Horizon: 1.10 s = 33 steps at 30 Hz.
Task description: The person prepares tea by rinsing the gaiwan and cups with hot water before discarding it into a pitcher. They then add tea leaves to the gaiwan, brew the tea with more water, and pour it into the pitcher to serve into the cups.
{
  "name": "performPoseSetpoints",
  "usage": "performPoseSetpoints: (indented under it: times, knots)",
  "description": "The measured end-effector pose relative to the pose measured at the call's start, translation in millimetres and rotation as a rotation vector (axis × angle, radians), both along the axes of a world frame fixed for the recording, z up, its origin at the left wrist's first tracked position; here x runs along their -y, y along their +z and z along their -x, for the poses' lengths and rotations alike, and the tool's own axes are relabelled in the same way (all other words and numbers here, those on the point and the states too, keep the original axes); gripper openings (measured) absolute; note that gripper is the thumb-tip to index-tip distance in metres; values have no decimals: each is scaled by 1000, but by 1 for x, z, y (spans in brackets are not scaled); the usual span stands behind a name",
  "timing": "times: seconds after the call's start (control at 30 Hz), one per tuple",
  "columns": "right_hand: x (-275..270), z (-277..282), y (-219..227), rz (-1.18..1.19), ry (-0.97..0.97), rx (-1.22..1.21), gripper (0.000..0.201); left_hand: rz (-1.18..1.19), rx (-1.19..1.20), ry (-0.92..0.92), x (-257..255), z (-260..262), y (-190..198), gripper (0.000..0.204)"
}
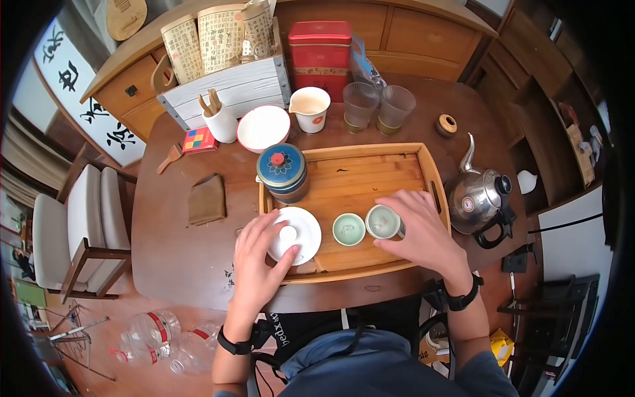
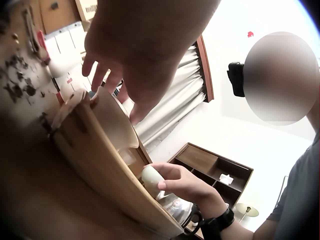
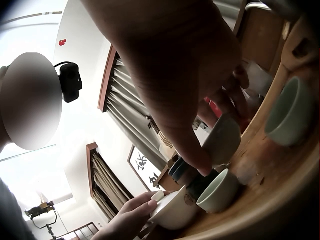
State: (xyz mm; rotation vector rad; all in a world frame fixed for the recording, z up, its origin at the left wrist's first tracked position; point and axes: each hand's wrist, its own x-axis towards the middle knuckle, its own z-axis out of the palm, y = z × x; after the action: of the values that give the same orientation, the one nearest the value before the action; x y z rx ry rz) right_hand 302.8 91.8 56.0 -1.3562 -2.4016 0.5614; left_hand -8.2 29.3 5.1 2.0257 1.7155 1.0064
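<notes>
My right hand (image 1: pixel 420 231) holds a small pale green teacup (image 1: pixel 383 221) by its sides, thumb against fingers, over a bamboo tray (image 1: pixel 360 268). A matching teacup (image 1: pixel 348 229) stands on the tray just left of it. In the right wrist view a third green teacup (image 3: pixel 290 112) sits farther right; my right hand mostly hides it from the head. My left hand (image 1: pixel 254 255) reaches over the white lidded bowl (image 1: pixel 306 228) at the tray's left front, its fingers and thumb spread loosely about the lid's round knob (image 1: pixel 288 233).
A blue lidded jar (image 1: pixel 282 175) stands at the tray's back left corner. Right of the tray is a steel kettle (image 1: pixel 473 198). Behind are a white bowl (image 1: pixel 263 129), a pitcher (image 1: pixel 310 109), ribbed glasses (image 1: pixel 360 106) and a red tin (image 1: pixel 321 59). A folded brown cloth (image 1: pixel 207 200) lies left.
</notes>
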Motion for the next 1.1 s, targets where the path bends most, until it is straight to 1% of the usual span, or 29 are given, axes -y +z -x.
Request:
performPoseSetpoints:
  times: [0.23, 0.43, 0.53, 0.63, 0.73, 0.77, 0.87, 0.9, 0.97, 1.0, 1.1]
  knots:
    - [-3, 4, 6, 16, 32, 3, 61, 13, 26, -17, -6, 1, 7, 34]
    - [-4, 9, 9, 93, 26, -22, 63, 4, -43, -90, -11, 9, 20, 31]
    - [-4, 14, 11, 162, 11, -87, 64, -105, 24, 10, -10, 13, 17, 30]
    - [-3, 19, 14, 226, -16, -164, 63, -197, 274, 207, -2, 22, 6, 25]
    - [-4, 24, 17, 240, -15, -199, 65, -75, 759, 267, 14, 28, -8, 21]
    - [-5, 27, 16, 238, -7, -206, 66, -37, 854, 233, 21, 29, -11, 20]
    - [-8, 39, 15, 316, -21, -324, 67, -6, 1021, 191, 31, 30, -21, 19]
    - [-9, 44, 15, 342, -17, -341, 66, -21, 975, 209, 32, 29, -23, 23]
    - [-9, 56, 14, 393, -18, -374, 65, 46, 1082, 207, 36, 31, -28, 21]
    - [-10, 61, 14, 384, 6, -377, 64, 80, 1135, 204, 37, 32, -29, 21]
    - [-13, 79, 16, 348, 81, -367, 61, 78, 1170, 157, 38, 31, -30, 20]
